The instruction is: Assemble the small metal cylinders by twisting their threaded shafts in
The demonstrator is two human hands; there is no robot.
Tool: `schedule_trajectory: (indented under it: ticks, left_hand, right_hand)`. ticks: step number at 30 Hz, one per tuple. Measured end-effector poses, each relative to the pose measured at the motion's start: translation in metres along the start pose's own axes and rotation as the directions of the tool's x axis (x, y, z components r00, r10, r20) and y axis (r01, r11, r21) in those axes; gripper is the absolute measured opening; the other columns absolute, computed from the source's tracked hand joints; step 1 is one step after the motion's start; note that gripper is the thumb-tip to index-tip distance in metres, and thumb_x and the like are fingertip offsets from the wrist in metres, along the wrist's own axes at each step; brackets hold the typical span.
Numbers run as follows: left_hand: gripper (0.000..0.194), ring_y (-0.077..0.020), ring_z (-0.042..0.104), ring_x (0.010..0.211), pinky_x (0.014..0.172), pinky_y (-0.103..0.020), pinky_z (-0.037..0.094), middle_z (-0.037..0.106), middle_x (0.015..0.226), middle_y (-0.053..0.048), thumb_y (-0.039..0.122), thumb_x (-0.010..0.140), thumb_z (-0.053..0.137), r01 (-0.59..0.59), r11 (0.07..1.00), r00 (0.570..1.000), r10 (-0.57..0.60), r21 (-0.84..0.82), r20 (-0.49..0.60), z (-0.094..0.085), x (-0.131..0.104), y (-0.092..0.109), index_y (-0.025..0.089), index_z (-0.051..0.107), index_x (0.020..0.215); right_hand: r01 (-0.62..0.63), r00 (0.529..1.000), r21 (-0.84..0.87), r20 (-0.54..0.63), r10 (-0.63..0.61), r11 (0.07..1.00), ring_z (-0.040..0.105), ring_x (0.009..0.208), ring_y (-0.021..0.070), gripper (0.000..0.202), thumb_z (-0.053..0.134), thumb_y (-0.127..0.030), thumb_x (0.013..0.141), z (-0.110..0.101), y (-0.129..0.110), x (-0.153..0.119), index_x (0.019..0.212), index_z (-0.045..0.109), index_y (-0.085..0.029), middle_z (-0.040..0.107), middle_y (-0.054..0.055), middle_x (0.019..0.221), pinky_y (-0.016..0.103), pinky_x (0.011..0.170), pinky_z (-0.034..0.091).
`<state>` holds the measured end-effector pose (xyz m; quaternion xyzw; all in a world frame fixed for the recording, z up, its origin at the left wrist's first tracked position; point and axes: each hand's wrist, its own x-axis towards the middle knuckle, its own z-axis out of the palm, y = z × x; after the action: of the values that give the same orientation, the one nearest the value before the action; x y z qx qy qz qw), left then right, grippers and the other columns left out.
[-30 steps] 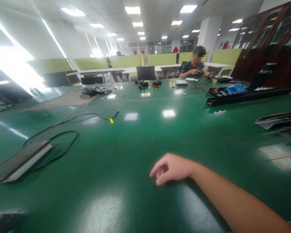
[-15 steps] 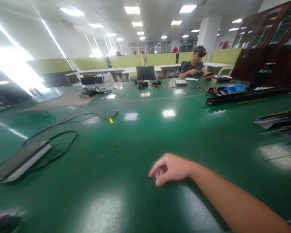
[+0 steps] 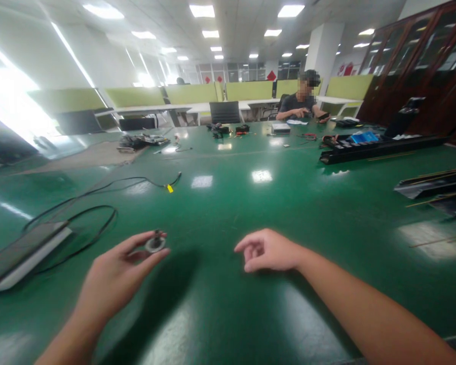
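My left hand [image 3: 112,276] is raised over the green table [image 3: 213,213]. Its thumb and fingertips pinch a small round metal part [image 3: 155,244] with a pale ring-like rim and a dark stem sticking up; its exact kind is unclear. To the right, my right hand [image 3: 268,251] hovers close above the tabletop with its fingers loosely bent. Between its thumb and forefinger there is a gap, and I see nothing held there. The two hands are apart.
At left lies a flat dark slab with a pale side [image 3: 30,256], near a black cable [image 3: 99,190] bearing a yellow tag. Dark metal channels [image 3: 433,180] and thin rods lie at right. A longer black channel [image 3: 380,148] is farther back. Across the table sits a person [image 3: 298,104].
My left hand has come in from the lower left corner to the middle left, with the small metal part in its fingers. My right hand keeps nearly the same place and pose.
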<state>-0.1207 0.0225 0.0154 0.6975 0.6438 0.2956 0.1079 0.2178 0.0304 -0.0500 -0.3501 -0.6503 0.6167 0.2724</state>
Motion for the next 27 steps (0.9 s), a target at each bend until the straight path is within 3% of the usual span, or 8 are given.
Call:
schedule_trajectory:
  ticks: [2,4,7,9,11,14,17,27]
  left_hand:
    - [0.048,-0.0226,0.071,0.088,0.082,-0.034,0.058,0.074,0.104,-0.004,0.057,0.077,0.069,-0.138,0.978,0.981,0.156,-0.155,0.114,0.03,0.013,0.029,0.024,0.069,0.113]
    - [0.041,-0.0222,0.069,0.091,0.084,-0.035,0.056,0.073,0.106,-0.006,0.049,0.081,0.068,-0.293,0.932,0.932,0.329,-0.214,0.154,0.055,0.021,0.053,0.025,0.069,0.114]
    - [0.033,-0.0218,0.065,0.094,0.085,-0.036,0.054,0.072,0.103,-0.005,0.04,0.084,0.068,-0.464,0.855,0.843,0.506,-0.23,0.182,0.083,0.022,0.07,0.025,0.069,0.113]
    - [0.035,-0.0206,0.065,0.095,0.086,-0.035,0.054,0.071,0.104,-0.005,0.035,0.084,0.069,-0.48,0.841,0.83,0.528,-0.252,0.181,0.093,0.016,0.069,0.025,0.066,0.118]
    - [0.038,-0.0192,0.066,0.093,0.086,-0.032,0.053,0.071,0.104,-0.004,0.03,0.082,0.07,-0.432,0.855,0.855,0.489,-0.287,0.171,0.098,0.01,0.063,0.023,0.064,0.119]
    - [0.028,-0.018,0.067,0.088,0.082,-0.029,0.053,0.072,0.098,-0.003,0.028,0.079,0.073,-0.374,0.869,0.882,0.442,-0.324,0.167,0.098,0.003,0.054,0.022,0.067,0.106]
    - [0.021,-0.0174,0.067,0.085,0.079,-0.028,0.052,0.073,0.094,-0.002,0.027,0.079,0.073,-0.366,0.862,0.871,0.45,-0.351,0.196,0.097,0.0,0.051,0.021,0.068,0.098]
    - [0.028,-0.0176,0.07,0.087,0.081,-0.027,0.052,0.075,0.099,-0.001,0.034,0.079,0.075,-0.329,0.863,0.852,0.446,-0.383,0.275,0.098,-0.001,0.053,0.024,0.071,0.105]
  right_hand:
    - [0.011,0.98,-0.053,-0.196,-0.021,0.999,0.055,0.061,0.0087,0.053,0.079,-0.019,0.068,-0.003,0.003,0.003,0.119,0.065,-0.014,0.065,0.001,0.084,0.021,0.057,0.044]
    - [0.009,0.946,-0.124,-0.319,-0.048,0.992,0.054,0.061,0.0081,0.052,0.076,-0.015,0.069,-0.005,0.005,0.006,0.119,0.064,-0.015,0.064,0.001,0.086,0.022,0.058,0.045]
    - [0.018,0.922,-0.215,-0.373,-0.099,0.977,0.056,0.061,0.0081,0.051,0.074,-0.012,0.069,-0.003,0.006,0.007,0.119,0.062,-0.018,0.065,0.0,0.089,0.023,0.062,0.047]
    - [0.028,0.918,-0.252,-0.376,-0.125,0.967,0.058,0.063,0.0084,0.053,0.074,-0.012,0.069,0.0,0.005,0.005,0.12,0.06,-0.019,0.065,0.0,0.091,0.023,0.064,0.048]
    - [0.029,0.918,-0.271,-0.374,-0.133,0.962,0.059,0.063,0.0086,0.053,0.075,-0.014,0.07,0.004,0.004,0.004,0.12,0.059,-0.019,0.065,0.0,0.091,0.023,0.065,0.049]
    - [0.02,0.929,-0.334,-0.342,-0.141,0.942,0.059,0.063,0.0093,0.048,0.076,-0.018,0.071,0.01,0.002,0.002,0.116,0.061,-0.02,0.065,-0.001,0.088,0.023,0.063,0.048]
    - [0.021,0.935,-0.396,-0.317,-0.158,0.918,0.059,0.062,0.0103,0.045,0.077,-0.018,0.071,0.014,0.002,0.002,0.113,0.062,-0.021,0.065,-0.001,0.085,0.022,0.06,0.047]
    - [0.058,0.933,-0.465,-0.289,-0.214,0.883,0.059,0.066,0.0122,0.039,0.074,-0.017,0.072,0.018,0.003,0.002,0.109,0.063,-0.021,0.067,0.001,0.089,0.023,0.061,0.047]
